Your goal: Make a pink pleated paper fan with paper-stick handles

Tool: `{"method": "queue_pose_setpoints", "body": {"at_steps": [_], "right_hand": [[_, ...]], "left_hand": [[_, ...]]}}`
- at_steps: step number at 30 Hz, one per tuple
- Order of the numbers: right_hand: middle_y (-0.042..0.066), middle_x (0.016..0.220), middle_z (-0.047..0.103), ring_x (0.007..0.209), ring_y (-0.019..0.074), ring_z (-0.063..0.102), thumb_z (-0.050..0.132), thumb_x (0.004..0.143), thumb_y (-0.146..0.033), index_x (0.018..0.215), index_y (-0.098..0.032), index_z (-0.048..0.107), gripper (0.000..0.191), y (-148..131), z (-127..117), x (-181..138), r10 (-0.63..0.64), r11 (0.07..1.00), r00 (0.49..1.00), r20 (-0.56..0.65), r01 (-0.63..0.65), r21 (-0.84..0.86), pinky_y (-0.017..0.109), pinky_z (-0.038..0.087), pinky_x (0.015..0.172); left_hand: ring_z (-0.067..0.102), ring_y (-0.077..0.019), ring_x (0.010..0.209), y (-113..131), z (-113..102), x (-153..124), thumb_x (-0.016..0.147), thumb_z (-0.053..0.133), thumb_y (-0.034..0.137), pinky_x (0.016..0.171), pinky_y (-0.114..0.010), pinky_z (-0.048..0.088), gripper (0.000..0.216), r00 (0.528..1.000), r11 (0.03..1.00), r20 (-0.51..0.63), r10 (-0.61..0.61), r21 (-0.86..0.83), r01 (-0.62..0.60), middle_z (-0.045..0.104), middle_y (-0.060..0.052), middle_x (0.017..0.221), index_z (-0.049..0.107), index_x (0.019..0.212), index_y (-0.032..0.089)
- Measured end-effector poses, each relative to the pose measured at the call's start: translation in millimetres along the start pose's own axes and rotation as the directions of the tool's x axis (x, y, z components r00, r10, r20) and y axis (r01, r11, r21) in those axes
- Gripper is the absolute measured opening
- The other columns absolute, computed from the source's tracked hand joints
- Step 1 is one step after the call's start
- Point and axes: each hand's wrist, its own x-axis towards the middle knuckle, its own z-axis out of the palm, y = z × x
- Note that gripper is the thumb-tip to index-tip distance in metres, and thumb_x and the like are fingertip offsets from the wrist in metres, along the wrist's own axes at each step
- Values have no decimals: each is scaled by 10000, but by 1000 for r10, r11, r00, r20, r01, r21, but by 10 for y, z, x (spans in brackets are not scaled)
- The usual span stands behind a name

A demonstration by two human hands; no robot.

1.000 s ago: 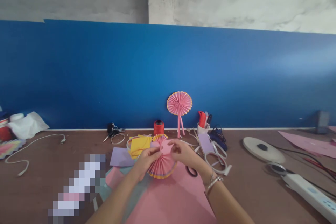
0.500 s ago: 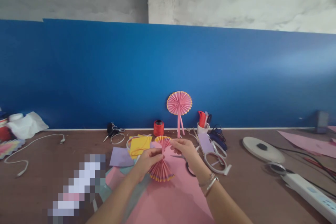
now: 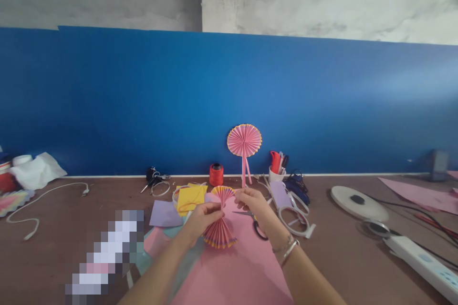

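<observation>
A pleated pink paper fan (image 3: 220,234) with yellow and purple edging is pinched in at its middle and flares out above and below. My left hand (image 3: 200,219) is closed on that narrow middle, thumb and fingers pressed together. At the upper right edge of the pleats, my right hand (image 3: 252,201) has its fingers pinched together; whatever is between them is too small to make out. Scissors (image 3: 260,231) with dark handles lie partly behind the right hand, on a pink paper sheet (image 3: 232,276).
A finished round pink fan (image 3: 244,140) stands against the blue partition (image 3: 143,100). Nearby are a red thread spool (image 3: 216,175), yellow paper (image 3: 191,198), purple paper (image 3: 164,214) and a white pen cup (image 3: 276,174). To the right lies a power strip (image 3: 422,267).
My right hand has shifted slightly to the right, from the upper pleats, and more of the scissors shows. My left hand keeps its hold on the fan's middle.
</observation>
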Motion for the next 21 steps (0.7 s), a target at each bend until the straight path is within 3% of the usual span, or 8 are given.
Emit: {"method": "queue_pose_setpoints", "body": {"at_steps": [4,10,15,21], "right_hand": [[-23,570,570,544,100,500,550,618,-223,591,-173,557,57,-38,15,-19,-1,1000,1000,-14,1,-13,232,349,566],[-22,532,549,534,104,483,541,588,-220,520,-181,511,85,-70,46,-29,4,999,1000,-15,-4,-46,236,349,557],[-25,516,551,533,106,487,560,572,-216,534,-179,517,68,26,102,11,44,997,999,18,-43,-65,230,348,542],[-27,532,567,550,112,515,589,579,-235,557,-179,536,80,112,119,43,67,995,996,57,-62,-77,226,343,531]], "left_hand": [[601,-179,771,21,11,-2,648,737,341,732,-264,412,307,1000,1000,-25,13,-17,-14,702,-46,835,722,883,144],[614,-171,784,43,-10,31,618,765,330,724,-250,433,328,980,982,-195,44,-172,-79,705,-60,884,700,879,143],[635,-184,833,25,-20,47,624,756,351,705,-236,451,375,955,971,-289,69,-202,-131,709,-68,963,693,937,157],[652,-189,775,21,-18,41,626,741,392,631,-235,457,410,947,960,-315,65,-238,-145,714,-69,899,671,953,153]]}}
